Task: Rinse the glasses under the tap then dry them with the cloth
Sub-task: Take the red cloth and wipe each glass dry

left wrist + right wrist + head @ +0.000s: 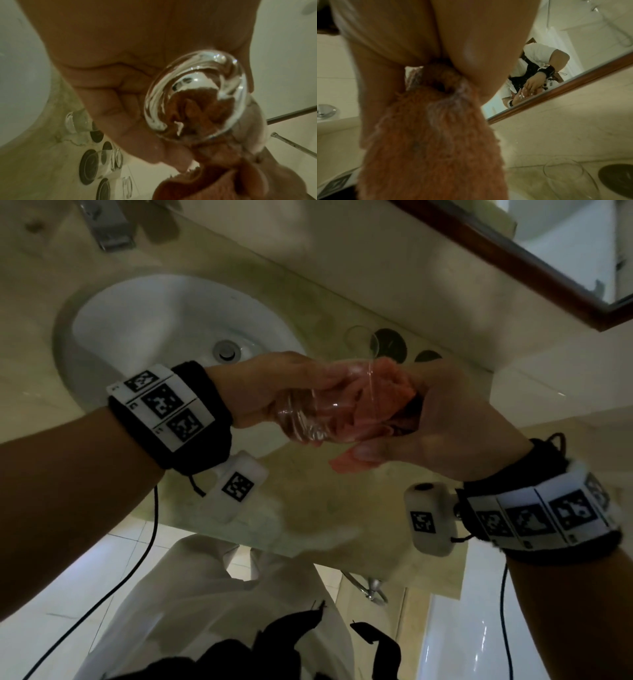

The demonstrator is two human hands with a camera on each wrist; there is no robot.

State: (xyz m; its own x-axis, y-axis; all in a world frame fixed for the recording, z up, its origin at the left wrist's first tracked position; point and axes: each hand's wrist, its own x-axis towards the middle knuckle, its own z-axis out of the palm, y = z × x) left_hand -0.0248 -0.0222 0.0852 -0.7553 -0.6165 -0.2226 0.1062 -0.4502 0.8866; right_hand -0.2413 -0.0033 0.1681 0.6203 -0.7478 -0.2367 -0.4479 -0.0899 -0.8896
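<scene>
Head view: left hand (274, 392) gripped a glass (329, 405) sideways; right hand (442, 419) clutched the orange cloth (387, 385) stuffed inside it

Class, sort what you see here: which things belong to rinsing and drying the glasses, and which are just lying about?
In the job: glass in the left hand, orange cloth, right hand, left hand, waiting glass, tap, basin.

Lying about: dark coasters, mirror.
</scene>
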